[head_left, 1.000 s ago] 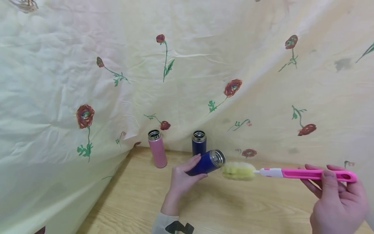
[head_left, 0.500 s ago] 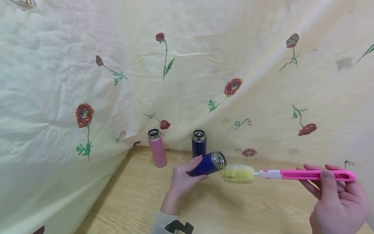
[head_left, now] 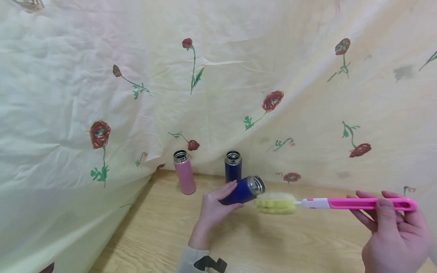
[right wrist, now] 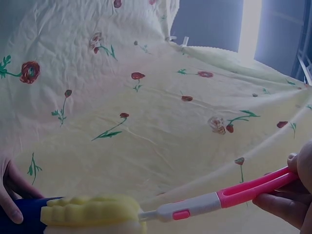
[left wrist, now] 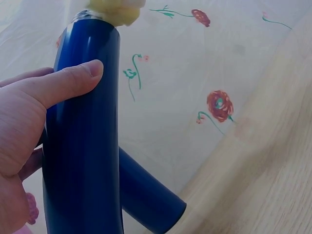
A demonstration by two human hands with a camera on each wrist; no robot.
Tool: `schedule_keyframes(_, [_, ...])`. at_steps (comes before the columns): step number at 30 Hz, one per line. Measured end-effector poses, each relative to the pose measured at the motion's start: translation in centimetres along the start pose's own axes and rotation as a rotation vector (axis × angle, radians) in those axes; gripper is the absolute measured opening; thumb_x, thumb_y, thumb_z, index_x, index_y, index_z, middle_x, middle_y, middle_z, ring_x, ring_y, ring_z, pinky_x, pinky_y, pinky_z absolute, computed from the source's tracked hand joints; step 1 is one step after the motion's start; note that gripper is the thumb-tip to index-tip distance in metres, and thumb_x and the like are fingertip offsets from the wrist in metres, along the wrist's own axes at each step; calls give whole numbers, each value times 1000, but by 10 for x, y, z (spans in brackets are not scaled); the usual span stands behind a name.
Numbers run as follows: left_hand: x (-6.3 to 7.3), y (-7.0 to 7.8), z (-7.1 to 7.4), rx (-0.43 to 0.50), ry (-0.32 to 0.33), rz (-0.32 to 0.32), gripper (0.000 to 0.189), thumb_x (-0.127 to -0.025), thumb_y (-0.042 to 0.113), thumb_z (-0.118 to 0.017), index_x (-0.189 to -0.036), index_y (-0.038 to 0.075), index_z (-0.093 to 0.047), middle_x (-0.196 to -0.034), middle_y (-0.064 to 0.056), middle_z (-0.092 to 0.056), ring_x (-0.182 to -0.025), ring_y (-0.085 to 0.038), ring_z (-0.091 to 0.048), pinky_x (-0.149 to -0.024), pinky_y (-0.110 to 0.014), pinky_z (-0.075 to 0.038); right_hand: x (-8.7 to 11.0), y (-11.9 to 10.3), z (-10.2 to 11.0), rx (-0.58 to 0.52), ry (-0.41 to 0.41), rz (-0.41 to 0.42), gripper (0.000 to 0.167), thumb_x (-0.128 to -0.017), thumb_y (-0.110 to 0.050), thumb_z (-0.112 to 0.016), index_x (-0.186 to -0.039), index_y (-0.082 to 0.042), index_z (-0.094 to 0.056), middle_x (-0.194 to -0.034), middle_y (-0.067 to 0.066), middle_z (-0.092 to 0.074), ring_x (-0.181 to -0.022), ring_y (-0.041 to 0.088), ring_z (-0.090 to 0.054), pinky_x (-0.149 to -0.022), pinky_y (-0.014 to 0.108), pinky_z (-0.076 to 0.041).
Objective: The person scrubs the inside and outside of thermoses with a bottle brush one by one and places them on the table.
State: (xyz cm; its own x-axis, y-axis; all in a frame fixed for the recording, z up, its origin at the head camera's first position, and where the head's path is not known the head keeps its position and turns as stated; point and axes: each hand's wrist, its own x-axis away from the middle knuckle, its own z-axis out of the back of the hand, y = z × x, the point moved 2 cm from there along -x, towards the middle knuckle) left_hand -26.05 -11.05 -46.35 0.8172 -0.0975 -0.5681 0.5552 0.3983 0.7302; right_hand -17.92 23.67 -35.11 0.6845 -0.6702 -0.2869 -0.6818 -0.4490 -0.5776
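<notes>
My left hand (head_left: 215, 210) grips a blue metal bottle (head_left: 239, 191), tilted with its open steel mouth toward the right. In my right hand (head_left: 392, 227) is the pink handle of a bottle brush (head_left: 355, 203), pinched between thumb and fingers. The brush lies level, its yellow sponge head (head_left: 275, 203) right at the bottle's mouth and overlapping the rim in the head view. From the left wrist, the sponge (left wrist: 117, 9) shows just above the neck of the held bottle (left wrist: 85, 122), with the thumb across its side.
A second blue bottle (head_left: 233, 167) stands without a lid behind the held one. To its left is a pink bottle (head_left: 185, 176), upright and lidless. Flowered cloth (head_left: 218, 94) hangs behind and to the left of the wooden table (head_left: 153, 231).
The brush head has shifted slightly left, closer against the bottle's mouth. The held bottle has moved a little to the right and down. Both standing bottles stay in place.
</notes>
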Motion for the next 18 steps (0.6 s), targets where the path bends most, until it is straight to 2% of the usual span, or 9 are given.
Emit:
schedule_keyframes(6, [0, 0, -2, -10, -5, 5, 64, -74, 17, -100, -134, 14, -76, -137, 4, -71, -127, -21, -68, -109, -47, -53, -1, -1, 1, -20, 16, -1, 33, -93, 11, -74, -117, 25, -57, -94, 35, -74, -80, 37, -79, -61, 45, -58])
schedule_keyframes(18, [1, 1, -2, 1, 1, -4, 64, -72, 13, -101, -131, 13, -78, -136, 4, -72, -126, -21, -68, -108, -47, -55, -1, 0, -2, -45, -25, 60, 30, -93, 13, -73, -111, 29, -55, -91, 38, -72, -76, 40, -78, -60, 47, -59])
